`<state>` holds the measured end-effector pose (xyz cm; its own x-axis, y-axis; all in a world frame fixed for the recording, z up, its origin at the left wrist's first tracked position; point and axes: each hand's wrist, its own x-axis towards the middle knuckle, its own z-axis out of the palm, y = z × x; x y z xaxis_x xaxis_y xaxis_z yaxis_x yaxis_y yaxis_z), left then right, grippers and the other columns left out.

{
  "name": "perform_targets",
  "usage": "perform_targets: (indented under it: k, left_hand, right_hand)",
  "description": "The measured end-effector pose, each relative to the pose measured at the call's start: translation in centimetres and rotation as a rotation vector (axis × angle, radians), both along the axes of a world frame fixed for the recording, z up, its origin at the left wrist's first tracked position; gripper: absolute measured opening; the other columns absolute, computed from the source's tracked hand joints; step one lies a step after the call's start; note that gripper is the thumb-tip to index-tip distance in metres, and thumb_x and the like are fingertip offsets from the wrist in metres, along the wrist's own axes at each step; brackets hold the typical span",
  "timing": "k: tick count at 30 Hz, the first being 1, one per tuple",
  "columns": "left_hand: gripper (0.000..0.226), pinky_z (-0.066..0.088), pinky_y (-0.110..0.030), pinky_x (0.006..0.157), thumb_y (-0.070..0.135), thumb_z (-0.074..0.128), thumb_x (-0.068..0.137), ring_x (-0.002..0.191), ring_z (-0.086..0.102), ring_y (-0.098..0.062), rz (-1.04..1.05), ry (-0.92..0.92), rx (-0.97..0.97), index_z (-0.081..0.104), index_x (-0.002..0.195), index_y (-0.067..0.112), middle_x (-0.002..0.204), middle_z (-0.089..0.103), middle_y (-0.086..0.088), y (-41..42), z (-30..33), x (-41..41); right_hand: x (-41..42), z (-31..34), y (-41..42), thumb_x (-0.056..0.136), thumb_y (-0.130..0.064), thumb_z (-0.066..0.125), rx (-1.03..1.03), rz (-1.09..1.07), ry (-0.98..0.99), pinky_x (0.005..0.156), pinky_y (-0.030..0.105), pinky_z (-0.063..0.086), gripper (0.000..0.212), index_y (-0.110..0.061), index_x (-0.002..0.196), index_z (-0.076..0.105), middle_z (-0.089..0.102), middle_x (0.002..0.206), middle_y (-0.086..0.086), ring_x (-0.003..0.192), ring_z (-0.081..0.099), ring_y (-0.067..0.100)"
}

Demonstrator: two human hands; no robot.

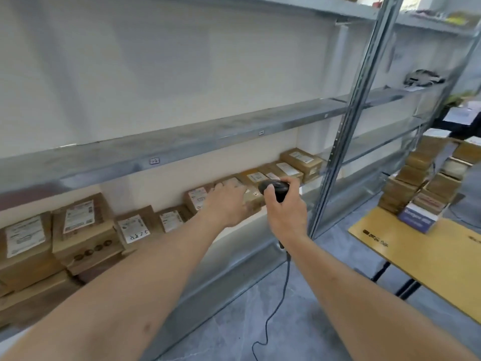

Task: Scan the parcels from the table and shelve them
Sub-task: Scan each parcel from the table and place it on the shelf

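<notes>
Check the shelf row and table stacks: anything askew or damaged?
No damage shows. The parcel stacks on the table lean unevenly. The shelved parcels lie at mixed angles.

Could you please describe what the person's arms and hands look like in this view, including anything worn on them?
Both forearms are bare all the way to the frame's lower edge; no sleeves show. The left hand and right hand wear no gloves, and no watch, ring or wristband is visible. A small dark mark sits on the left forearm near the elbow.
</notes>
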<state>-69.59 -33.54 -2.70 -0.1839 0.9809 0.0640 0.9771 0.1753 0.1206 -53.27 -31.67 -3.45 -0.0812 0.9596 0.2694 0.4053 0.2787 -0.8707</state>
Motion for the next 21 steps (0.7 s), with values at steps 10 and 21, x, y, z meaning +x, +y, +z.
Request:
perform_targets:
  k: [10,21]
  left_hand:
    - [0.058,0.05,-0.05,0.098,0.061,0.041,0.096,0.122,0.058,-0.037,-0.266,0.005,0.097,0.058,0.138,0.025,0.133,0.059,-0.008,8.2,4.0,19.7]
    - [0.057,0.048,-0.048,0.105,0.056,0.046,0.102,0.131,0.054,-0.034,-0.555,0.005,0.153,0.052,0.147,0.022,0.143,0.054,-0.008,20.6,5.9,34.7]
  right_hand:
    - [19.4,3.3,4.7,0.103,-0.046,0.054,0.085,-0.156,0.043,0.068,0.038,0.055,0.027,-0.034,0.125,0.044,0.065,0.093,-0.008,0.082,0.067,0.018]
    - [34.1,3.9,12.7,0.101,-0.049,0.053,0.12,-0.471,0.036,0.073,0.046,0.059,0.027,-0.035,0.123,0.045,0.066,0.093,-0.009,0.079,0.067,0.015]
